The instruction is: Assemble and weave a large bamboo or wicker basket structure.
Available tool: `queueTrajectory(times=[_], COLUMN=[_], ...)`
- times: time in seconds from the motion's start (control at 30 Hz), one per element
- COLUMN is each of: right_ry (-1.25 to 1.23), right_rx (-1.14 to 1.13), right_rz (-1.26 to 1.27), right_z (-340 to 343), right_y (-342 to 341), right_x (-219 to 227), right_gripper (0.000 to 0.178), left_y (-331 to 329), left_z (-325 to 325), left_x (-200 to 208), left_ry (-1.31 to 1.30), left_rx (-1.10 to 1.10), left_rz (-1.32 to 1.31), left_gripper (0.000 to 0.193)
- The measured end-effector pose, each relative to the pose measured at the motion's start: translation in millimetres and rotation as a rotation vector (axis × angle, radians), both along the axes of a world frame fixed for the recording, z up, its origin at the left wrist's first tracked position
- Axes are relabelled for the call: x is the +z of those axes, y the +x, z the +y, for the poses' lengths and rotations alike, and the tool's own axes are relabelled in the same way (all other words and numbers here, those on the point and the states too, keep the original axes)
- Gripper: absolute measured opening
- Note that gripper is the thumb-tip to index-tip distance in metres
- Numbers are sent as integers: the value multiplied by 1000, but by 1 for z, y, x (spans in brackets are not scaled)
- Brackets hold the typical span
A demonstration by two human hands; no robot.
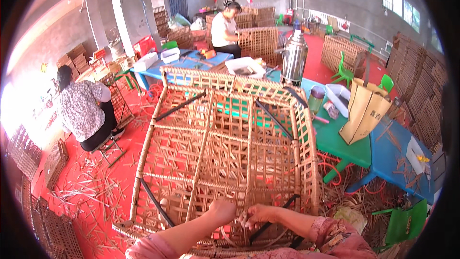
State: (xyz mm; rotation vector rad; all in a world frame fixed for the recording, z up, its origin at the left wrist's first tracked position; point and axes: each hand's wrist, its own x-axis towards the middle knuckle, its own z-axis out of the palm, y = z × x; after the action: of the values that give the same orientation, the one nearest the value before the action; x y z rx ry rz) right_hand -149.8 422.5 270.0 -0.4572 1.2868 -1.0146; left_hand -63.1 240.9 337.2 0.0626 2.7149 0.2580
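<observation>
A large woven rattan frame (225, 134) lies before me, with wrapped crossbars, an open lattice and a raised border at its far and right sides. Dark diagonal braces, such as this black rod (155, 201), span its corners. My left hand (223, 211) is closed in a fist over the near part of the lattice; what its fingers grip is hidden. Just beside it, my right hand (260, 214) pinches a thin pale cane strip at one of the long bars. Loose strip (225, 235) curves down below the hands.
Beyond the frame stand a green table (335, 136) with a steel flask (294, 55) and a tan bag (364, 110), and blue tables (402, 158). A seated person (86, 110) is at left, another person (226, 31) farther back. Cane scraps litter the red floor (91, 192).
</observation>
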Motion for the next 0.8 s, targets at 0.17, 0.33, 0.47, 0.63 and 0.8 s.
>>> queueTrajectory(times=[0.17,0.33,0.47,0.63,0.8], right_ry=[-78,-106,-91,-84,-27], right_rx=[131,61,13,140,163], right_rz=[-49,-134,-203,89,259], right_z=[5,-2,-1,-3,-10], right_y=[-2,-2,3,-2,8], right_x=[7,3,-5,-5,6], right_gripper=[43,48,48,46,32], left_y=[2,-3,-10,-9,-9], left_z=[-14,-18,-11,-15,-25], left_x=[-15,0,-1,-10,-22], left_ry=[11,57,-62,-48,21], left_rx=[-186,-260,-206,-212,-212], left_rz=[103,184,62,138,109], left_gripper=[24,23,27,24,25])
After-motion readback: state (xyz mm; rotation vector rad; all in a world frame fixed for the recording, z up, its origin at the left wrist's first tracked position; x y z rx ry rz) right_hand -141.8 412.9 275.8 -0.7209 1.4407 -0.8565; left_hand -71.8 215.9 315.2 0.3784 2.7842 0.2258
